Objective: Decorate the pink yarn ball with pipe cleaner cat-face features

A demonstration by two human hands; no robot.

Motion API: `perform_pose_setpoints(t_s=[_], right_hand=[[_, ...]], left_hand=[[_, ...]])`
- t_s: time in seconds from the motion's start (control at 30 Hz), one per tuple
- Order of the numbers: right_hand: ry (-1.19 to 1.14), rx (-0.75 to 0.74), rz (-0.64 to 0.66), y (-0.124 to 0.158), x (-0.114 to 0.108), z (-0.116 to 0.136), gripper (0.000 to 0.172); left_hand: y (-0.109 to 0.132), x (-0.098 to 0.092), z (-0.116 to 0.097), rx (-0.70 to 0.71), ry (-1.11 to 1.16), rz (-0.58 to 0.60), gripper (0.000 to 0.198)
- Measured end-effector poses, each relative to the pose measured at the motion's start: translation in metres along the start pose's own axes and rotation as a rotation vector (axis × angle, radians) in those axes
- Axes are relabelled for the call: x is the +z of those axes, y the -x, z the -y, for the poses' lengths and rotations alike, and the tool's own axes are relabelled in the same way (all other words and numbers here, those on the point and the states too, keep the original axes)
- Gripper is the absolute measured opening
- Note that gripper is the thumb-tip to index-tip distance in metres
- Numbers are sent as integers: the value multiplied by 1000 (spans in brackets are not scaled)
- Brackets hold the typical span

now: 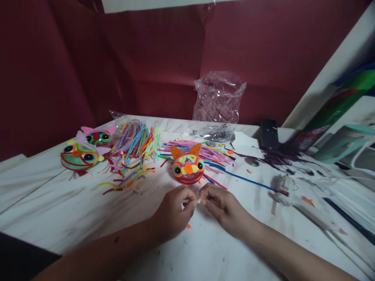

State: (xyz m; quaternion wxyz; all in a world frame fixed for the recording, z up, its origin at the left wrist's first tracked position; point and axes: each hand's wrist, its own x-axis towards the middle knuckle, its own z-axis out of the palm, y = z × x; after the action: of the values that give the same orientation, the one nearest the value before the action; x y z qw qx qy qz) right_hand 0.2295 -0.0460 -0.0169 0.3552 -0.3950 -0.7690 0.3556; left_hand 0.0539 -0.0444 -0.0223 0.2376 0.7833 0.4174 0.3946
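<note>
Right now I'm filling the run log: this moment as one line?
left hand: pinches tiny pale bit | right hand: pinches same bit | beyond: orange-eared face ball

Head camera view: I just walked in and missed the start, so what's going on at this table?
A person's left hand and right hand meet fingertip to fingertip, pinching a small pale piece over the white table. Directly behind it sits a round craft face with orange ears. Two more craft faces and loose coloured pipe cleaners lie to the left; a clear plastic bag stands at the back.
</note>
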Motion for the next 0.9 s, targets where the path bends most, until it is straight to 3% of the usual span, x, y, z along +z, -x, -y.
perform_pose_setpoints(t_s=[0.13, 0.37, 0.43, 0.53, 0.67, 0.9], right_hand=[[198, -115, 71, 1, -5, 4, 12], [397, -205, 93, 6, 4, 1, 20], [334, -167, 60, 7, 7, -1, 18], [1, 52, -6, 3, 10, -3, 13], [-429, 279, -70, -2, 16, -2, 38], [-327, 99, -240, 2, 21, 7, 33]], left_hand=[[3, 2, 6, 209, -140, 22, 15], [6, 7, 11, 254, -231, 105, 18], [6, 6, 10, 268, -231, 73, 17], [6, 5, 6, 229, -140, -19, 15], [6, 5, 1, 99, -30, -141, 13], [5, 7, -1, 7, 28, -168, 10]])
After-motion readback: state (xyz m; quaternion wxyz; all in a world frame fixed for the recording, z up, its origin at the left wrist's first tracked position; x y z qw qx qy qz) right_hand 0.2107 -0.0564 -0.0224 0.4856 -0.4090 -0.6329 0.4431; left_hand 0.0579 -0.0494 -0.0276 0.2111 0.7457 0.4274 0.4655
